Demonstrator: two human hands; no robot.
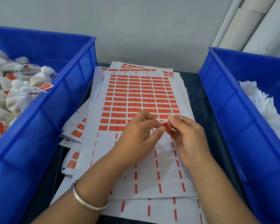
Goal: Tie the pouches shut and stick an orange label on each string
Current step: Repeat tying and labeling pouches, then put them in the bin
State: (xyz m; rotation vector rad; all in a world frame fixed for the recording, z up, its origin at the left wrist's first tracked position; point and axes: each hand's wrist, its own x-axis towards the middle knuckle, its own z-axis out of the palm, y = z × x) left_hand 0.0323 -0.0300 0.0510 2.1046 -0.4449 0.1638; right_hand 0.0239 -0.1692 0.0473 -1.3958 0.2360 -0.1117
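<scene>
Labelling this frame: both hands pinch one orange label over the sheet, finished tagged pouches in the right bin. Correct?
Not quite. The head view shows the tagged pouches in the left bin, not the right. Otherwise correct: left hand and right hand pinch one orange label over the sheet.

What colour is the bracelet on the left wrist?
Silver; the bracelet shows plainly in the head view, the only one.

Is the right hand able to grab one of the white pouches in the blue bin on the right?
Probably yes, but not straight away. The right bin is open-topped beside the right hand, and nothing blocks the white pouches. But that hand and the left hand are pinching an orange label.
</scene>
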